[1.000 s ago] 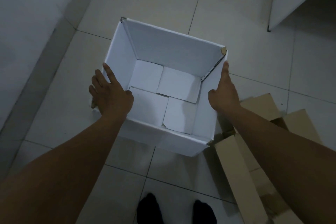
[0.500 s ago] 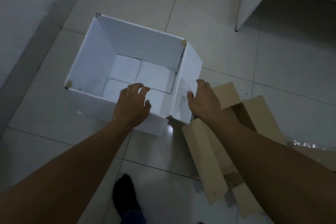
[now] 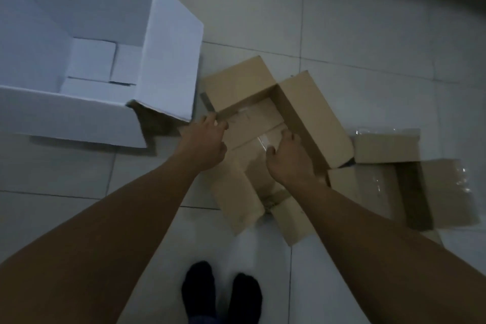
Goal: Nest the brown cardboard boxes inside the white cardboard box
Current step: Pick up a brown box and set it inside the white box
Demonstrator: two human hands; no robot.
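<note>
The fingers [image 3: 210, 119] of the left hand [image 3: 202, 142] curl over the near-left rim of the nearer brown box [image 3: 263, 123], apparently gripping its edge, while those of the right hand [image 3: 288, 158] hook down inside the same box against its right wall; whether they have truly clamped there cannot be told, since the fingertips are hidden.

The white box [image 3: 168, 60] is the largest thing in view, standing open-topped on the tiled floor [image 3: 342, 34] at the left, with nothing inside but its folded bottom flaps. It looks roomy enough to take the brown boxes, and its thin walls probably flex if bumped.

The nearer brown box lies just beside the white one's right corner, its four flaps splayed outward. It is likely light and fairly stiff along the creases, yet floppy at the flaps, which could catch on the white rim. The walls just below the fold lines, on opposite sides, seem the best hold, with flaps pressed inward or upright.

A second brown box [image 3: 410, 192] sits touching or nearly touching the first on the right, also open, with glossy tape showing. It appears smaller, equally light, and suited to the same hold.
</note>
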